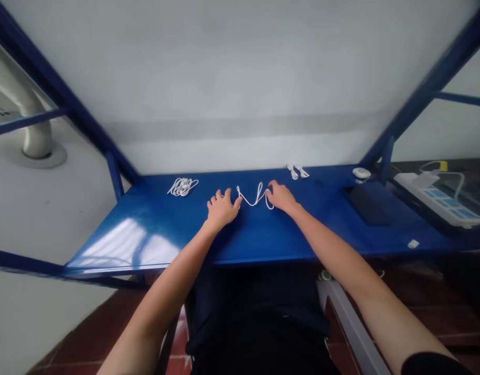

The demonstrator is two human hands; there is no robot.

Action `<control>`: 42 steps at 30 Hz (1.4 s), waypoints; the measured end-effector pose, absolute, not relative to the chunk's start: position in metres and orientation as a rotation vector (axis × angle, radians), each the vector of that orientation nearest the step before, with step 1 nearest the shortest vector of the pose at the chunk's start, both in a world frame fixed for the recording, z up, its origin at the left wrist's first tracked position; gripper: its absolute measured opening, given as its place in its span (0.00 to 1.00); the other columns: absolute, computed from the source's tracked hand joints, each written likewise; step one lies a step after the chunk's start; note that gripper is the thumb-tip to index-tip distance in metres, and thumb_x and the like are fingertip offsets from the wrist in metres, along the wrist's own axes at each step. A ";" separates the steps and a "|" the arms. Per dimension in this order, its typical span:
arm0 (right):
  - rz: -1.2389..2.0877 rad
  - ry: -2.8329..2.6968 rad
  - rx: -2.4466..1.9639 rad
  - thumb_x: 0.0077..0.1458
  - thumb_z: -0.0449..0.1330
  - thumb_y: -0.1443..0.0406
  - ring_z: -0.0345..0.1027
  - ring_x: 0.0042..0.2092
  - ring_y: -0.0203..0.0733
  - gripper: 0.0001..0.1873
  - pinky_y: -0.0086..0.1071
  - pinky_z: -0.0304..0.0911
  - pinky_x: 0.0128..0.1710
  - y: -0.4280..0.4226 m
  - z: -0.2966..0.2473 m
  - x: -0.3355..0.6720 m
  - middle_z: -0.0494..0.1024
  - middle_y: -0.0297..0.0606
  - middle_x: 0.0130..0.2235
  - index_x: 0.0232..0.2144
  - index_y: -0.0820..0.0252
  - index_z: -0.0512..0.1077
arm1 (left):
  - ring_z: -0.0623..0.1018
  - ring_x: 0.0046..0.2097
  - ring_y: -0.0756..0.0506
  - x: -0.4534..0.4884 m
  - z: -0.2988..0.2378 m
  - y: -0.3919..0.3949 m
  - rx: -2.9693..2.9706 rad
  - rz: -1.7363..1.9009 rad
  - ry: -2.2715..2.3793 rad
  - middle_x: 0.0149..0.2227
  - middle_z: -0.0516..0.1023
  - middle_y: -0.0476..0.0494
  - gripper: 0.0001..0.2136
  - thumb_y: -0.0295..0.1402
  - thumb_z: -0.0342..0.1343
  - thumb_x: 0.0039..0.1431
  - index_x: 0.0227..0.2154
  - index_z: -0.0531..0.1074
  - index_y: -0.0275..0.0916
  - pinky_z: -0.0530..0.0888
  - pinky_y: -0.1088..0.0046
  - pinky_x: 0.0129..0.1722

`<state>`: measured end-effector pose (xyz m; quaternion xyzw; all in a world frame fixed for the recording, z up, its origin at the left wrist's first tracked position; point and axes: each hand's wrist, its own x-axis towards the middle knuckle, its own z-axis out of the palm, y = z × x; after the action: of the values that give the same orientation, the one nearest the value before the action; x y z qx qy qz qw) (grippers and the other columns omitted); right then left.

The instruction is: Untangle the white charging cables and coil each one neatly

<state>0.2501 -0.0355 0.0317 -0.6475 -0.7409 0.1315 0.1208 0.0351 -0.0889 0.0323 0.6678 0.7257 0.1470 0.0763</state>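
A thin white cord (252, 204) lies in loose bends on the blue table (263, 234), between my two hands. My left hand (222, 209) rests palm down at the cord's left end, fingers spread and the thumb against the cord. On the other side, my right hand (282, 197) has its thumb and fingers closed on the cord's right part, and a small loop hangs below the fingertips. Left of my left hand is a looped bundle of white cord (182, 186). Two small tied white cord bundles (293, 172) sit at the back edge, beyond my right hand.
A dark phone (365, 205) lies on the right, with a round white case (360, 173) behind it. A small white piece (413, 244) is near the front edge. Farther right is a power strip (439, 200) with cables. A pale wall (243, 78) closes the back.
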 end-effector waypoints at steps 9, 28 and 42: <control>0.326 -2.213 -1.956 0.62 0.50 0.65 0.73 0.44 0.56 0.13 0.38 0.62 0.38 -0.045 0.035 0.227 0.77 0.54 0.42 0.47 0.62 0.67 | 0.57 0.66 0.33 0.076 0.002 -0.063 2.222 0.813 1.729 0.65 0.56 0.23 0.27 0.40 0.45 0.66 0.64 0.53 0.32 0.61 0.52 0.61; 0.210 -2.274 -1.869 0.66 0.46 0.55 0.73 0.43 0.51 0.19 0.36 0.61 0.38 -0.038 0.023 0.239 0.79 0.50 0.42 0.41 0.59 0.72 | 0.68 0.60 0.36 0.075 0.004 -0.056 2.585 0.599 1.280 0.60 0.66 0.27 0.26 0.45 0.42 0.67 0.60 0.56 0.31 0.66 0.57 0.58; 0.673 -2.288 -1.164 0.52 0.61 0.63 0.68 0.37 0.39 0.16 0.33 0.64 0.38 -0.031 0.024 0.282 0.77 0.41 0.41 0.45 0.59 0.73 | 0.75 0.54 0.39 0.066 0.004 -0.062 2.415 0.588 1.316 0.56 0.72 0.37 0.21 0.37 0.41 0.68 0.62 0.56 0.41 0.73 0.63 0.49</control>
<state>0.2821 -0.0308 0.0235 -0.4257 -0.8366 0.2462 0.2416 0.0656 -0.0622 0.0043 0.8470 0.4618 0.2063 0.1639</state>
